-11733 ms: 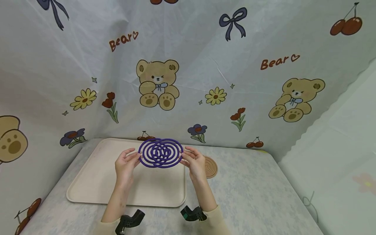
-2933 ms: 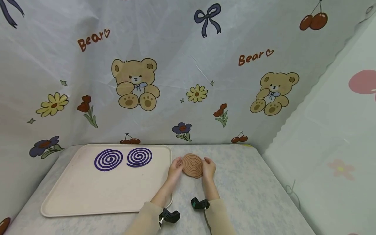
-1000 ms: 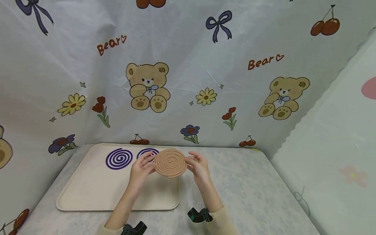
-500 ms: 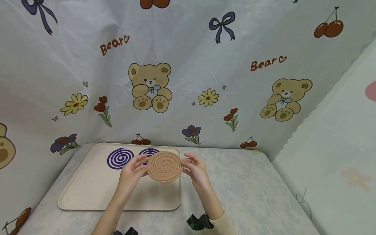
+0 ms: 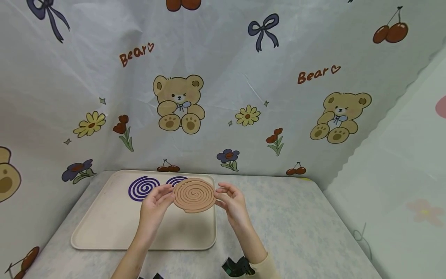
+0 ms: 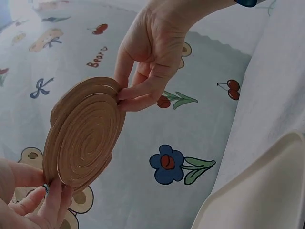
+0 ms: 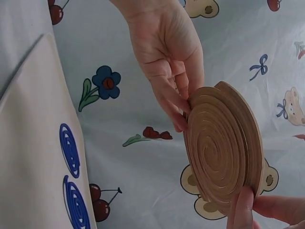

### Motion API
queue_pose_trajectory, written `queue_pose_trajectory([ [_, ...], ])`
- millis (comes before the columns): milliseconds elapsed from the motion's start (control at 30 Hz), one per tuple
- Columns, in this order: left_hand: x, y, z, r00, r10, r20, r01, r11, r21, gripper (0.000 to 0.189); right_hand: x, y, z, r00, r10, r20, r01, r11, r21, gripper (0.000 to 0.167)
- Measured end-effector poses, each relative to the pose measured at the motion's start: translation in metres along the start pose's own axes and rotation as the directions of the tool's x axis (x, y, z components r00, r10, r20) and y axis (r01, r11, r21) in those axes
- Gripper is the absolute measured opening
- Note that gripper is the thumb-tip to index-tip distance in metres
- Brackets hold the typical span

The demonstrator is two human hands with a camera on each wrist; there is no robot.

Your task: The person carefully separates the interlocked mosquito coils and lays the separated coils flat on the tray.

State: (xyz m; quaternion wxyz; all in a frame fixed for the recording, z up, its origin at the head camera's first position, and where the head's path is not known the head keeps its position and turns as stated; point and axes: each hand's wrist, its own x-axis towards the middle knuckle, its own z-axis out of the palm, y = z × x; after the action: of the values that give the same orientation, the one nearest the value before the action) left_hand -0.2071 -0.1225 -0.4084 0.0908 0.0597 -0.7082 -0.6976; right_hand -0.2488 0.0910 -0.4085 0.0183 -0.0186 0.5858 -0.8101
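Note:
A round brown mosquito coil (image 5: 194,195) is held up over the right part of the cream tray (image 5: 115,228). My left hand (image 5: 153,205) pinches its left edge between thumb and fingers, and my right hand (image 5: 234,203) pinches the right edge. The wrist views show the coil (image 6: 88,138) as more than one layer, slightly offset, with spiral grooves tightly nested. Behind the hands, a purple spiral coil (image 5: 143,188) lies on the tray. A second purple coil (image 5: 175,180) beside it is partly hidden by the brown one.
The tray stands on the left of a pale marbled table (image 5: 292,224). A printed cloth (image 5: 223,69) with bears and flowers hangs behind the table. A thin cord (image 5: 364,240) shows at the right. A black wrist camera (image 5: 238,267) sits on the right forearm.
Earlier, both hands held interlaced purple coils; later these lay apart on the tray. The brown coil was lifted from right of the tray and brought left over it. Lately it has tilted slightly.

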Motion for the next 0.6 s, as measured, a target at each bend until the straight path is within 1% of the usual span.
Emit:
queue_pose_trajectory([
  [67,-0.0008,0.0003,0.0005,1.000,0.003,-0.004,-0.003,1.000,0.001,0.037,-0.0006,-0.0001,0.0007,1.000,-0.009,-0.007,0.009,1.000,-0.007,0.028],
  [133,-0.0014,0.0003,0.0006,1.000,0.008,0.006,-0.008,1.000,-0.009,0.037,-0.0012,-0.0006,0.0014,1.000,-0.014,-0.017,0.014,1.000,-0.017,0.031],
  [233,-0.0018,0.0005,0.0005,0.999,0.016,0.032,-0.014,0.999,-0.036,0.039,-0.0023,-0.0021,0.0020,1.000,-0.021,-0.019,0.021,0.999,-0.027,0.038],
  [333,-0.0013,0.0009,0.0001,0.998,0.015,0.054,-0.010,0.997,-0.081,0.041,-0.0034,-0.0040,0.0020,1.000,-0.022,-0.009,0.022,0.999,-0.025,0.042],
  [467,-0.0008,0.0012,-0.0008,0.997,0.010,0.072,0.001,0.990,-0.141,0.044,-0.0043,-0.0066,0.0010,1.000,-0.019,0.001,0.019,1.000,-0.019,0.043],
  [600,-0.0010,0.0009,-0.0022,0.996,0.020,0.086,-0.008,0.990,-0.144,0.046,-0.0040,-0.0079,-0.0014,1.000,-0.013,0.013,0.013,1.000,-0.028,0.040],
])
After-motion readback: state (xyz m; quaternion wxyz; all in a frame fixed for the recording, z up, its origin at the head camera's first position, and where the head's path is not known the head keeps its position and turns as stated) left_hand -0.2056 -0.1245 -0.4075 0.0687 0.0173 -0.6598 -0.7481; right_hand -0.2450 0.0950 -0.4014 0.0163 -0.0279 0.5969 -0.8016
